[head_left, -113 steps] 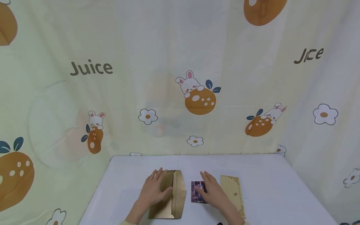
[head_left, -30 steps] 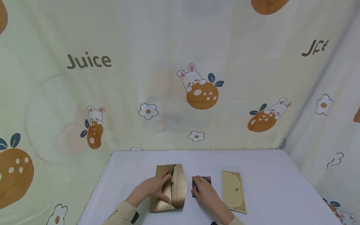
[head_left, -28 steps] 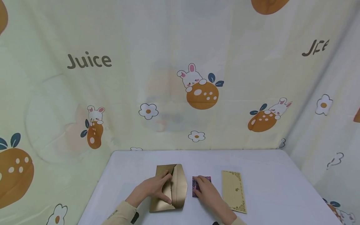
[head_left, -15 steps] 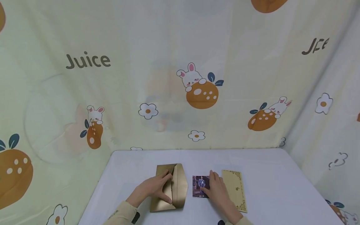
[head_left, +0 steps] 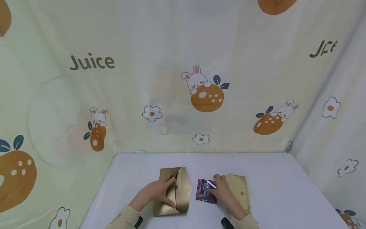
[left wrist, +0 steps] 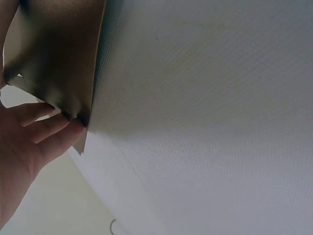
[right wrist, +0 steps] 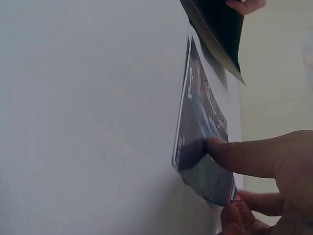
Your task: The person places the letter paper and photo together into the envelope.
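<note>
A gold envelope (head_left: 185, 192) lies on the white table with its flap unfolded to the right. My left hand (head_left: 157, 191) holds its body with thumb and fingers apart, and the mouth gapes slightly. In the left wrist view, fingertips of that hand (left wrist: 29, 139) are bent against the edge of the envelope (left wrist: 73, 44). My right hand (head_left: 224, 191) pinches the right side of a small glossy photo (head_left: 201, 190) showing a standing figure. In the right wrist view, the thumb lies on top of the photo (right wrist: 198, 105), its held end bent up, with fingers beneath.
To the right lies a cream card with an ornate border (head_left: 243, 192), partly covered by my right hand and wrist. The white table (head_left: 274, 190) ends at a curtain (head_left: 160, 79) printed with rabbits, oranges and flowers.
My right hand came down onto the photo, shifted to its right side and now tilts it slightly, moved a little rightward. My left hand settled lower on the envelope and has stayed there.
</note>
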Tool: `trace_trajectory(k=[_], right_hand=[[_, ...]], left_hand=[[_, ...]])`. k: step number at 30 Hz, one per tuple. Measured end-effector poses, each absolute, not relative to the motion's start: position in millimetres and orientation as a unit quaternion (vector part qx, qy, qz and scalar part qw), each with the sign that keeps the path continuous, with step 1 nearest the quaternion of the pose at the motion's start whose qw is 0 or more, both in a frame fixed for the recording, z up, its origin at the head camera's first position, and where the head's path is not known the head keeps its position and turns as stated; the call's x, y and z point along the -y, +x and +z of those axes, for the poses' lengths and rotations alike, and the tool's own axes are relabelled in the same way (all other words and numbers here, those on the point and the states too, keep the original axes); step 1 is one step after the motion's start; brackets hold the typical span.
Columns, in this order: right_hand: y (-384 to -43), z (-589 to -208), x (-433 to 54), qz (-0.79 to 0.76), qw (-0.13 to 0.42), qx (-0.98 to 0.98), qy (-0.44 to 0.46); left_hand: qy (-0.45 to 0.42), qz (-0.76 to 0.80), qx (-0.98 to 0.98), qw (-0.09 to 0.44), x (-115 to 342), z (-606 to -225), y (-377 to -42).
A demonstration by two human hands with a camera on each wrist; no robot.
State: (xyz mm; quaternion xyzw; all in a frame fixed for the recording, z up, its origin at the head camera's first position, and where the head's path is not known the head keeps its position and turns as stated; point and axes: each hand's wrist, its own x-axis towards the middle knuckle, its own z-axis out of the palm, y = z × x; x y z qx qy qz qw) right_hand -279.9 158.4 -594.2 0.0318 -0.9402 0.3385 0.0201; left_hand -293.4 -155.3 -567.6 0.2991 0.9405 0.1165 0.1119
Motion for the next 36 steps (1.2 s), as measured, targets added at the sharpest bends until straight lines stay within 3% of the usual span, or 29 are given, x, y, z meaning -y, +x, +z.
trace_trajectory(k=[9,27,36], right_hand=[[-283.7,-598.2,-168.6,0.348,0.08,0.932,0.059],[-301.8,-573.1,-167.3,0.408,0.023,0.911,0.053],[-309.2,-583.6,-142.1,0.398,0.031,0.912,0.091]], left_hand=[[0.303,0.112,-0.94,0.105,155.5,-567.8,-293.1],[0.294,0.111,-0.942,0.118,156.3,-567.7,-292.9],[0.292,0.105,-0.944,0.112,155.8,-570.5,-294.0]])
